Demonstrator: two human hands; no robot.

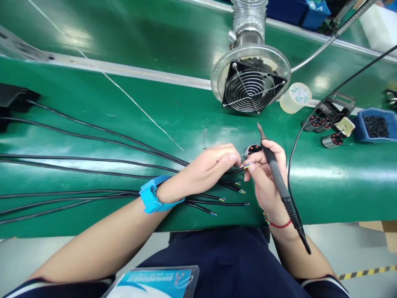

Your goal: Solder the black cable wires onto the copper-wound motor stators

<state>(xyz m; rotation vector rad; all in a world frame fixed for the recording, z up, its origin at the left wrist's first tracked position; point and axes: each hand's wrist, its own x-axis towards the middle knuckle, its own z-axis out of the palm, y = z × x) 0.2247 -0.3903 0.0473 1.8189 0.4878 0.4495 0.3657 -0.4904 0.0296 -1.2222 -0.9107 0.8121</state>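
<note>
My left hand (214, 165), with a blue strap on its wrist, is closed in a pinch. A thin length of solder wire (145, 114) runs from the upper left toward it, and a short tip shows beyond the fingers. My right hand (266, 178) grips a soldering iron (274, 167), its tip pointing up and away. The fingers of that hand also pinch the stripped end of a black cable (237, 170), where blue and yellow cores show. Just behind the fingers stands a small motor stator (253, 149), partly hidden. More black cables (217, 203) with bared ends lie under my left wrist.
A fume extractor fan (249, 89) stands behind my hands. To the right are a tape roll (295, 98), several motor parts (332, 140) and a blue bin (376, 125) of small black pieces. The iron's cord (293, 153) loops along the right side.
</note>
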